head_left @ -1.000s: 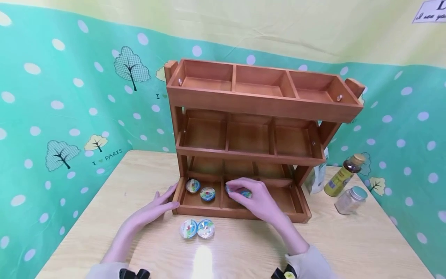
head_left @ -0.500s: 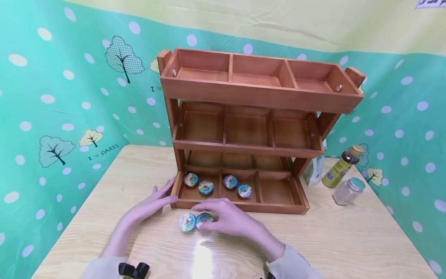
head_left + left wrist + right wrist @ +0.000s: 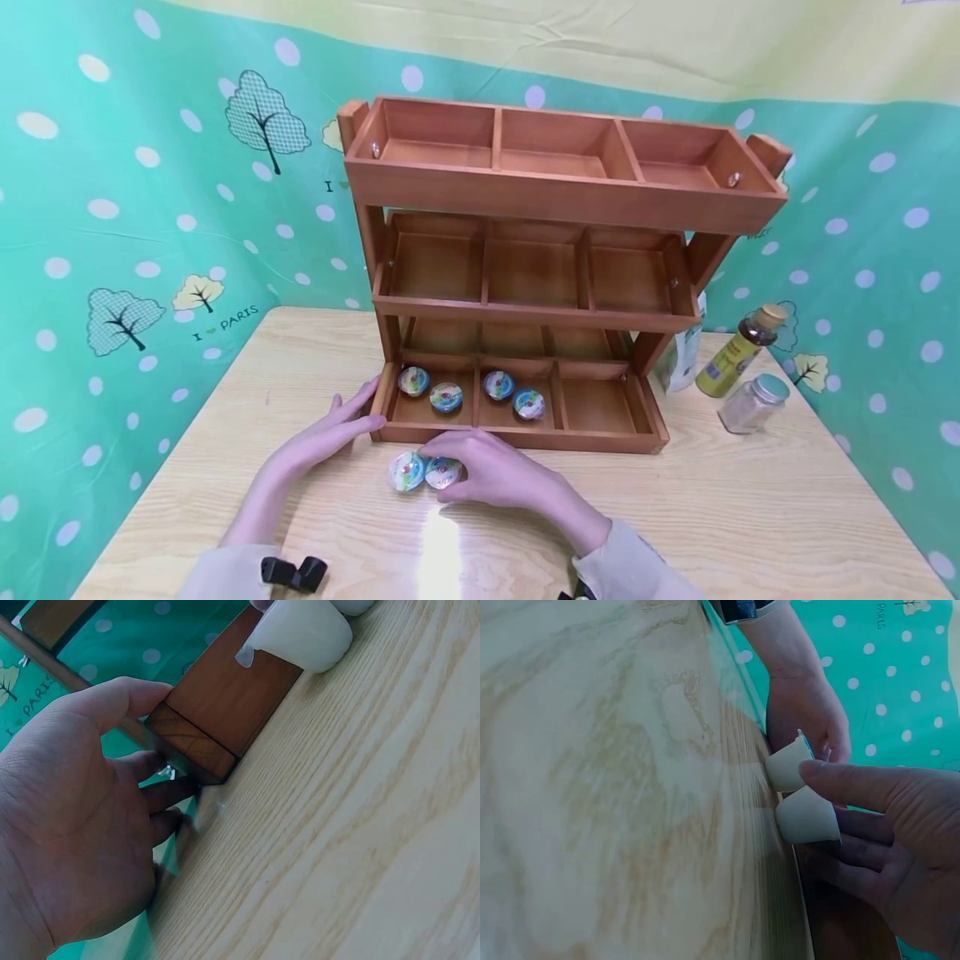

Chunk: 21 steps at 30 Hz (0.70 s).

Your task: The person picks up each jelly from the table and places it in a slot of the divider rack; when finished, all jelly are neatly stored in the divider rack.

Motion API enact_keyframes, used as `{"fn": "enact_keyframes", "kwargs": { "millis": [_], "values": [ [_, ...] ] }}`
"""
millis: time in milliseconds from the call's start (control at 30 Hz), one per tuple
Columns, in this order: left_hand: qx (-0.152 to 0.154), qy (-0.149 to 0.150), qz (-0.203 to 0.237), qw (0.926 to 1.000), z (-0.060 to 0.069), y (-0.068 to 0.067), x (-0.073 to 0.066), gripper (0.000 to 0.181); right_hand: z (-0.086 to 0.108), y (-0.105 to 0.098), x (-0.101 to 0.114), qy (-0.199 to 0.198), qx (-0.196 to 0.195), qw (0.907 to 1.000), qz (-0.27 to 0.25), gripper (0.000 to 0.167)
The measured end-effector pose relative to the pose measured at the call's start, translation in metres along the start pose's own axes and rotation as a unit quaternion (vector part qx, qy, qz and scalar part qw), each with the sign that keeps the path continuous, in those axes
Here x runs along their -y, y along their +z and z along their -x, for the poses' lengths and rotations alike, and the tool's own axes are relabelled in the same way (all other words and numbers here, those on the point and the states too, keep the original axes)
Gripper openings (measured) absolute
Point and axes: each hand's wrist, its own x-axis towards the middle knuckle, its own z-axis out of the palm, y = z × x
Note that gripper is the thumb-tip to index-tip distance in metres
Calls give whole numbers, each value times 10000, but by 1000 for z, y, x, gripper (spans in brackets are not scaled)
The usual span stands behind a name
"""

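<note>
Four cups (image 3: 446, 397) in rack (image 3: 562, 188), two remain on counter (image 3: 720, 508): my right hand (image 3: 491, 472) curls round one, left hand (image 3: 326, 437) touches rack.

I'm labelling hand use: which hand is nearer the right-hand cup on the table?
Right. The right hand has its thumb and fingers around that cup; the left hand is apart, at the rack's left end.

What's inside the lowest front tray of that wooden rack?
Four small cups: two in the left section and two in the middle section. Their printed lids hide what each cup contains.
</note>
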Motion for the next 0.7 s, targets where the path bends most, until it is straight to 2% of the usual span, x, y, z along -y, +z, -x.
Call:
{"fn": "enact_keyframes", "kwargs": {
  "millis": [400, 700],
  "values": [
    [28, -107, 1, 9999, 1, 1, 1, 83, 1, 2, 1, 243, 0, 9997, 31, 56],
    [29, -87, 61, 9999, 2, -1, -3, 82, 14, -22, -4, 494, -96, 9976, -480, 52]
  ]
}}
